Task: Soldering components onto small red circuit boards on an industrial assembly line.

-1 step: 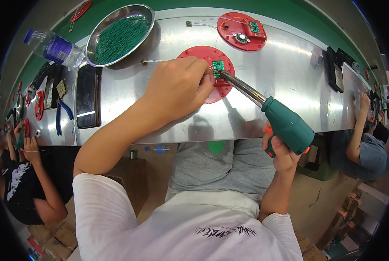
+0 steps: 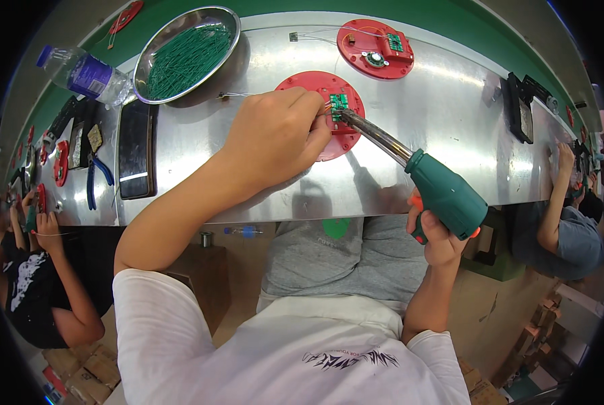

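Observation:
My left hand [image 2: 275, 138] is closed in a pinch at the left edge of a small green circuit board [image 2: 339, 101]. Thin wires [image 2: 328, 106] show at its fingertips, though the fingers hide most of them. The board sits on a round red plastic housing [image 2: 348, 143] lying on the metal bench, partly covered by that hand. In my right hand [image 2: 440, 239] is a soldering gun [image 2: 450, 192] with a green body and orange-red parts. Its long metal barrel points up and left, with the dark tip at the board, close to the left fingertips.
A second red housing [image 2: 359, 57] with board and wires lies farther back. To the left are a steel bowl [image 2: 234, 50] of green wires, a plastic bottle [image 2: 89, 73], a dark phone [image 2: 135, 148] and blue-handled pliers [image 2: 92, 185]. Co-workers sit on both sides.

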`<state>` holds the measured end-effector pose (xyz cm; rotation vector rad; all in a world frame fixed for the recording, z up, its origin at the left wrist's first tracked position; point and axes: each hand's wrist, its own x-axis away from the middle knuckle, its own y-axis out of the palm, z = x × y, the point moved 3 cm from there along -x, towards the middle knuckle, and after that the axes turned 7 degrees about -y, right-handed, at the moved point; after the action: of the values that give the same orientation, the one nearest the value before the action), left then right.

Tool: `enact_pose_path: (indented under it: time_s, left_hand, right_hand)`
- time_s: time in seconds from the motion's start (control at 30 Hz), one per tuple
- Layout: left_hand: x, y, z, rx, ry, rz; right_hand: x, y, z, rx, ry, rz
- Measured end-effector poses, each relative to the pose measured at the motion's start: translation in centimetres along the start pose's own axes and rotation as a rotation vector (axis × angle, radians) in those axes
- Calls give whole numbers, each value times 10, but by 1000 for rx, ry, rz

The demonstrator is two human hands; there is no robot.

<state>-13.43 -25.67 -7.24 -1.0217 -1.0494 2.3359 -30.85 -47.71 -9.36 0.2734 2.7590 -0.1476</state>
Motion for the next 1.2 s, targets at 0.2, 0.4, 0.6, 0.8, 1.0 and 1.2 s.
enact_pose_path:
  time_s: [0.2, 0.4, 0.6, 0.8, 1.0, 1.2]
  left_hand:
    - [-1, 0, 4, -6, 33, 21]
    - [2, -5, 0, -68, 36, 47]
    - [9, 14, -4, -110, 140, 91]
    - [5, 7, 26, -310, 233, 116]
    - [14, -4, 18, -414, 188, 24]
    - [17, -4, 16, -394, 118, 12]
  right_hand:
    - [-3, -2, -7, -75, 151, 34]
    - [-6, 2, -2, -247, 22, 220]
    - [-4, -48, 31, -231, 36, 220]
    - [-46, -78, 36, -100, 265, 692]
    - [-81, -55, 54, -839, 118, -635]
    - [-41, -33, 13, -100, 9, 400]
